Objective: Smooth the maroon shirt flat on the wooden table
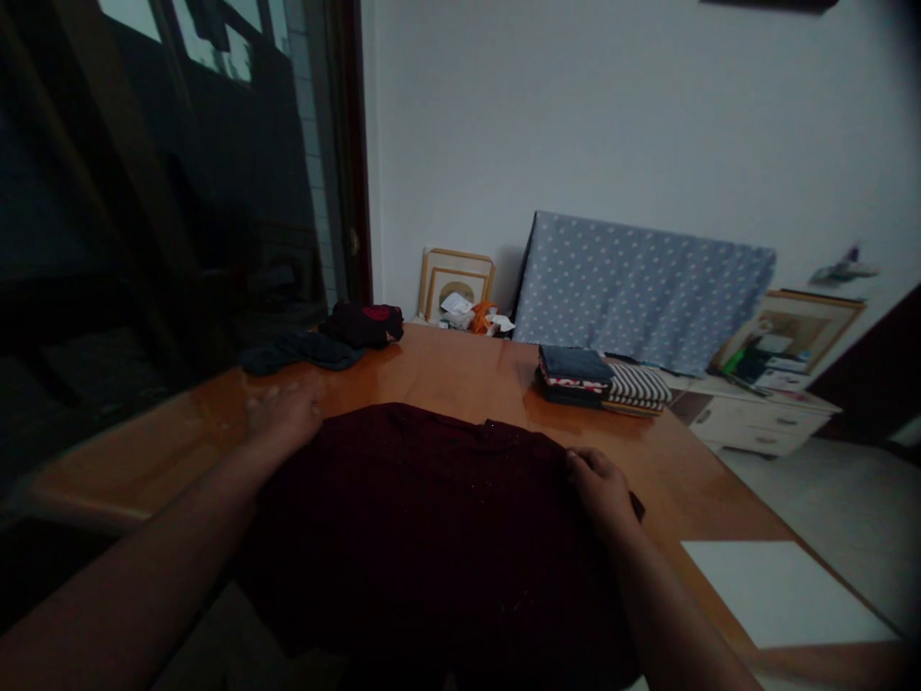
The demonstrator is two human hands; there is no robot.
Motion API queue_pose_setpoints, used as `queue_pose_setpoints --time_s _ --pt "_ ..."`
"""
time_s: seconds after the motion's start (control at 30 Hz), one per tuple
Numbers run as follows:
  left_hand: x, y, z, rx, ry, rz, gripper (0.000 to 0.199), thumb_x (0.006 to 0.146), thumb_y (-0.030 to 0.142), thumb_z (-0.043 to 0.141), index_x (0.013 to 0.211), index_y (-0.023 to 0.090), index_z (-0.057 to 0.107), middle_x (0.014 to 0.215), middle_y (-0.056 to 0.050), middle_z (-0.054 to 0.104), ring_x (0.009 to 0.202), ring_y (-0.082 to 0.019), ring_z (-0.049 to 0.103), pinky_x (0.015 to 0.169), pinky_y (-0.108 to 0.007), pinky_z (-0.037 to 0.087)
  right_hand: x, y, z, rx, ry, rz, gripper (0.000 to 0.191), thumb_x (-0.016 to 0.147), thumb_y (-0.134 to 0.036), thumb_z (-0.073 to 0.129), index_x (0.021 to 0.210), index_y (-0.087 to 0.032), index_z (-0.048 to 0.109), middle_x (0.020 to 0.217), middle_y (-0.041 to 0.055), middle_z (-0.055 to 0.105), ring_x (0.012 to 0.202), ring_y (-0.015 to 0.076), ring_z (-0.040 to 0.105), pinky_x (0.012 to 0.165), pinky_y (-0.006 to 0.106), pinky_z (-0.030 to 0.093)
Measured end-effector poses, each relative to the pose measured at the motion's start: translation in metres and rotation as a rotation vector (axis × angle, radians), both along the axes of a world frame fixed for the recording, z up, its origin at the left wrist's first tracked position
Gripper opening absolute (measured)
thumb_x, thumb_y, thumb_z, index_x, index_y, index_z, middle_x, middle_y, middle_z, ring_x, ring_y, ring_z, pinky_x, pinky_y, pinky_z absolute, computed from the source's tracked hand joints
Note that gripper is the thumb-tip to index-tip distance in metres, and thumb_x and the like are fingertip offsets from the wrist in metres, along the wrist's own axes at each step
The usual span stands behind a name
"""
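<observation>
A dark maroon shirt [432, 518] is spread in front of me, its near part falling toward the table's front edge. At its upper right, the thumb and fingers of my right hand [601, 488] pinch the cloth. My left hand [288, 415] is at the upper left corner, fingers curled against the cloth; it is somewhat blurred. Folds show along the far edge between both hands. The lower part of the shirt is too dark to make out.
On the wooden table [446, 369] are folded clothes [576, 372] with a striped piece [637, 386], crumpled dark clothes [364, 324] at far left, and a white sheet [784, 590] at right. Behind stand a dotted blue cloth [640, 283] and a white cabinet [763, 422].
</observation>
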State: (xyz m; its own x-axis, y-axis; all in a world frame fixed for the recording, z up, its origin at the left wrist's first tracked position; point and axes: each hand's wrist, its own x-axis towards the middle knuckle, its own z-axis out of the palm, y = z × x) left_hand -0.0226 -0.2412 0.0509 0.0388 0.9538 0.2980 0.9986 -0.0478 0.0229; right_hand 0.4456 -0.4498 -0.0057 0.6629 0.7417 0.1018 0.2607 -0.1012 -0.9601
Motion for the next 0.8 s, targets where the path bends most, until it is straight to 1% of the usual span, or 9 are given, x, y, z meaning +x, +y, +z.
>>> queue_pose_setpoints --time_s 0.07,0.13,0.23,0.33,0.43,0.53,0.6,0.7,0.8 --pt "0.027 -0.005 0.0 0.042 -0.03 -0.155 0.025 0.09 0.029 0.046 0.103 0.022 0.066 0.116 -0.012 0.068 0.112 -0.035 0.058 0.095 -0.049 0.045 0.003 0.002 -0.002 0.017 0.057 0.004 0.039 0.073 -0.048 0.069 0.099 -0.018 0.069 0.079 0.0024 0.069 0.069 0.0174 0.062 0.062 0.027 0.047" --pt "0.053 -0.008 -0.003 0.009 -0.092 -0.31 0.025 0.091 0.03 0.046 0.106 0.022 0.065 0.113 -0.01 0.068 0.106 -0.028 0.061 0.089 -0.039 0.048 0.007 0.004 -0.002 0.028 0.128 -0.014 0.041 0.073 -0.047 0.069 0.103 -0.018 0.067 0.077 0.0018 0.067 0.066 0.017 0.062 0.059 0.026 0.047" --pt "0.082 -0.01 -0.015 -0.079 -0.172 -0.434 0.03 0.092 0.035 0.047 0.113 0.021 0.064 0.111 -0.009 0.069 0.098 -0.024 0.064 0.08 -0.032 0.049 0.014 0.002 0.006 0.032 0.172 -0.057 0.04 0.071 -0.043 0.069 0.103 -0.019 0.064 0.08 0.0032 0.068 0.069 0.0181 0.066 0.057 0.025 0.048" --pt "0.094 -0.01 -0.032 -0.118 -0.194 -0.422 0.033 0.092 0.037 0.049 0.116 0.021 0.066 0.113 -0.009 0.067 0.098 -0.024 0.065 0.076 -0.031 0.048 0.027 -0.009 0.017 -0.049 0.111 -0.056 0.039 0.074 -0.044 0.066 0.103 -0.018 0.065 0.081 0.0057 0.07 0.07 0.0196 0.068 0.055 0.025 0.047" --pt "0.094 -0.009 -0.047 -0.099 -0.196 -0.372 0.034 0.093 0.04 0.047 0.114 0.024 0.068 0.112 -0.009 0.066 0.098 -0.024 0.065 0.075 -0.031 0.047 0.048 -0.023 0.025 -0.146 -0.03 -0.083 0.043 0.079 -0.05 0.061 0.107 -0.017 0.067 0.081 0.0083 0.071 0.07 0.0217 0.067 0.054 0.027 0.045" --pt "0.092 -0.007 -0.052 -0.078 -0.196 -0.376 0.035 0.093 0.043 0.045 0.112 0.025 0.068 0.108 -0.008 0.065 0.097 -0.024 0.065 0.074 -0.031 0.047 0.068 -0.031 0.023 -0.247 -0.3 -0.167 0.046 0.082 -0.052 0.058 0.108 -0.016 0.069 0.095 0.0129 0.073 0.084 0.0252 0.068 0.067 0.032 0.048" --pt "0.091 -0.006 -0.053 -0.07 -0.203 -0.389 0.036 0.093 0.043 0.045 0.112 0.024 0.068 0.108 -0.008 0.065 0.096 -0.024 0.064 0.073 -0.03 0.046 0.075 -0.032 0.018 -0.366 -0.446 -0.169 0.046 0.08 -0.052 0.061 0.106 -0.015 0.07 0.099 0.0145 0.073 0.09 0.0266 0.067 0.073 0.033 0.048" --pt "0.091 -0.006 -0.052 -0.068 -0.213 -0.39 0.035 0.093 0.044 0.045 0.111 0.024 0.068 0.107 -0.007 0.065 0.095 -0.023 0.064 0.072 -0.03 0.045 0.069 -0.033 0.014 -0.445 -0.424 0.008 0.033 0.075 -0.044 0.067 0.092 -0.017 0.07 0.086 0.01 0.071 0.079 0.0221 0.065 0.067 0.03 0.046" --pt "0.091 -0.007 -0.052 -0.064 -0.226 -0.389 0.034 0.092 0.043 0.046 0.109 0.024 0.068 0.106 -0.007 0.064 0.095 -0.023 0.063 0.072 -0.03 0.045 0.05 -0.037 0.02 -0.323 -0.213 0.216 0.023 0.077 -0.042 0.064 0.082 -0.02 0.063 0.067 0.0001 0.061 0.058 0.0141 0.054 0.054 0.025 0.038"
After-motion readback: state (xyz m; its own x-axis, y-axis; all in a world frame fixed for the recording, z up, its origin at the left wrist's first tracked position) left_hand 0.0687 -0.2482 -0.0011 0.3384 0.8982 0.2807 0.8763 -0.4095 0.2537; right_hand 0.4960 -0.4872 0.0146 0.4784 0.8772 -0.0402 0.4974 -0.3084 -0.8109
